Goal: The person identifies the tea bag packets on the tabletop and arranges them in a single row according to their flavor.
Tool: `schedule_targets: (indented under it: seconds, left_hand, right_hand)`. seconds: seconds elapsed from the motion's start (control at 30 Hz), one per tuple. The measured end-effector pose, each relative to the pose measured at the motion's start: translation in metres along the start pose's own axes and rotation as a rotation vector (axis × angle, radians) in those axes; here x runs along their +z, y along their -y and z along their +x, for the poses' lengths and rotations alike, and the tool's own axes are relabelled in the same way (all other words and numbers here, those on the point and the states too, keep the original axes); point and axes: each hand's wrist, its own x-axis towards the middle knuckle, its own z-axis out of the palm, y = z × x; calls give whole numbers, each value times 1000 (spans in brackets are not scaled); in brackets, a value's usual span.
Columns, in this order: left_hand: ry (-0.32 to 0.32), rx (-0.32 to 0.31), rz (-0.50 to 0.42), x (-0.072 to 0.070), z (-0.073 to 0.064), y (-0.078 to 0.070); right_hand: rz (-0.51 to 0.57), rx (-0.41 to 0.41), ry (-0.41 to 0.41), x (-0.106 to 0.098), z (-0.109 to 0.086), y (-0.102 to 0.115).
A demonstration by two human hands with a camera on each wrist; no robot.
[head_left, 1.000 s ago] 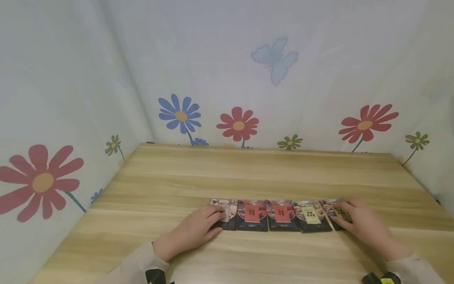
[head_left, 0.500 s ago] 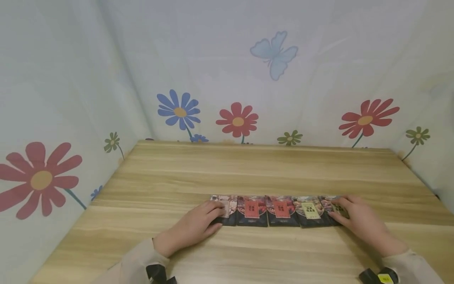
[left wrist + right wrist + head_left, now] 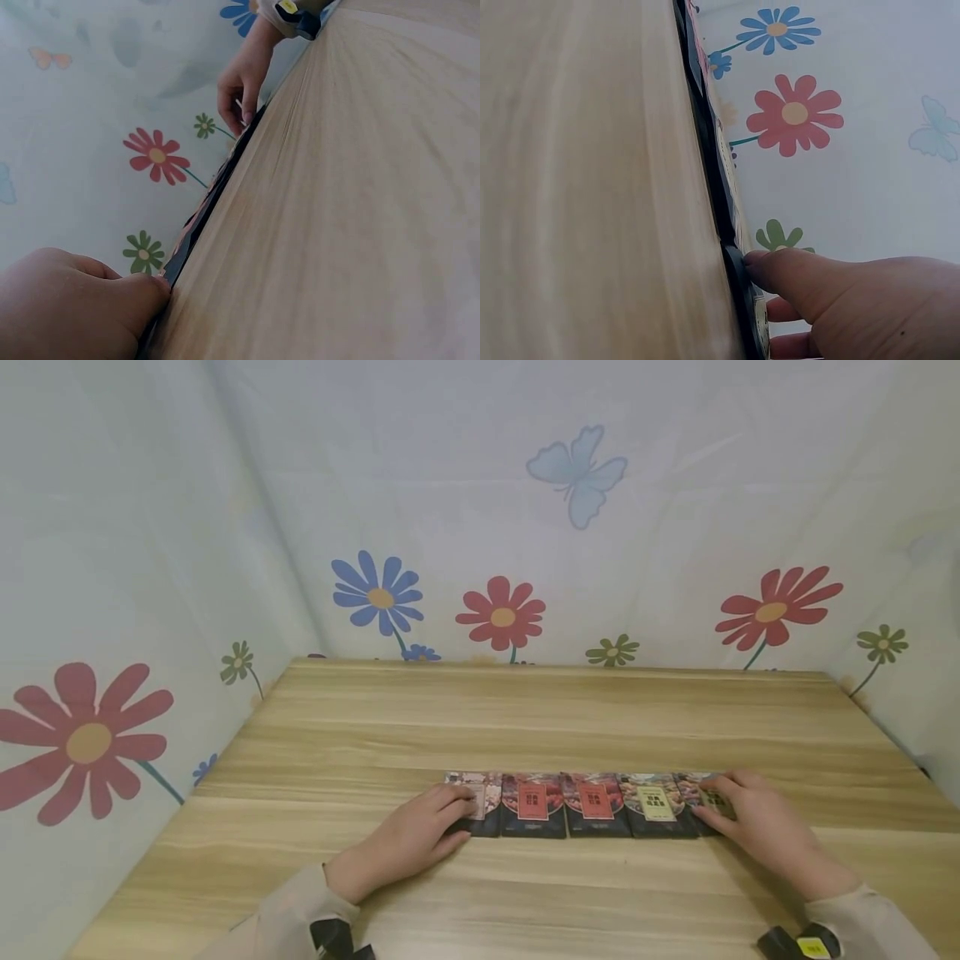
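Observation:
Several flat dark sachets lie side by side in one row. The leftmost sachet (image 3: 491, 793) has a pale floral top; my left hand (image 3: 412, 831) rests on its left part, the thumb at its near edge. Two sachets with red labels, one the left red-labelled sachet (image 3: 533, 806) and the other the right red-labelled sachet (image 3: 597, 806), come after it. A sachet with a pale green label (image 3: 658, 806) follows. On the rightmost sachet (image 3: 688, 789) my right hand (image 3: 772, 827) presses with thumb and fingertips, partly covering it. In the right wrist view the right thumb touches its edge.
The row lies on a wood-grain table (image 3: 525, 718). White cloth (image 3: 420, 485) printed with flowers and a butterfly hangs behind the table and at both sides. Dark bands (image 3: 337, 939) with camera mounts sit at the wrists.
My right hand has slid the rightmost sachet left, up against the green-labelled one, which now sits straighter. The left hand keeps its place. The head view has shifted slightly.

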Motion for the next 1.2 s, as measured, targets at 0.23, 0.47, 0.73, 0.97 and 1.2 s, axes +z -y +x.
schedule_targets:
  seconds: [0.23, 0.47, 0.73, 0.97, 1.2]
  left_hand:
    - [-11, 11, -7, 2, 2, 0]
    - [-28, 26, -12, 4, 4, 3]
    - [-34, 26, -11, 3, 1, 5]
    - [7, -23, -6, 2, 1, 9]
    - [27, -24, 2, 7, 0, 11]
  right_hand:
    - [-20, 7, 0, -2, -2, 2]
    - [-37, 14, -1, -2, -3, 2]
    - [-42, 4, 5, 0, 1, 4]
    - [-41, -25, -13, 2, 10, 6]
    - [-41, -26, 2, 11, 14, 4]
